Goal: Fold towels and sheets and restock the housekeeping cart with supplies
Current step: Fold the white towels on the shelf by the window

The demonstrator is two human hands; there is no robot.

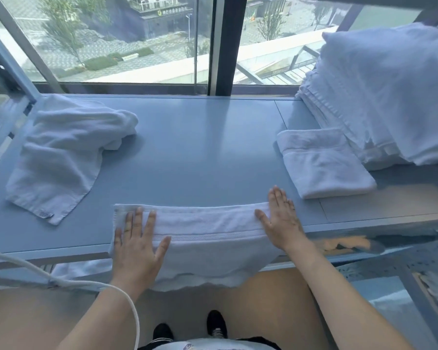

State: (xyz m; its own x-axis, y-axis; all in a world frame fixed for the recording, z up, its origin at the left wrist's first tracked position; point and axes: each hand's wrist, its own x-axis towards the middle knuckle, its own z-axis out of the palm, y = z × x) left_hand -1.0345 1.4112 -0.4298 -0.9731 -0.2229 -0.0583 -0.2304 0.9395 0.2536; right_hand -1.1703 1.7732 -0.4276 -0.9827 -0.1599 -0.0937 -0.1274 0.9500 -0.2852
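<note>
At the near edge of the blue table (200,152) a white towel (202,238) lies folded lengthwise, its lower part hanging over the edge. Her left hand (137,246) and right hand (280,218) press flat on its ends, fingers spread (nothing gripped). A folded towel (324,165) sits right, a crumpled towel (66,150) left.

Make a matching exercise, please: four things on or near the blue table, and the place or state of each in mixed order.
Things:
1. crumpled towel
2. folded towel
3. towel under the hands
4. pile of linen

States:
A. stacked high at the far right
B. hangs over the near edge
C. lies unfolded on the left
D. lies neat beside the pile

Pairs: 1-C, 2-D, 3-B, 4-A
</note>
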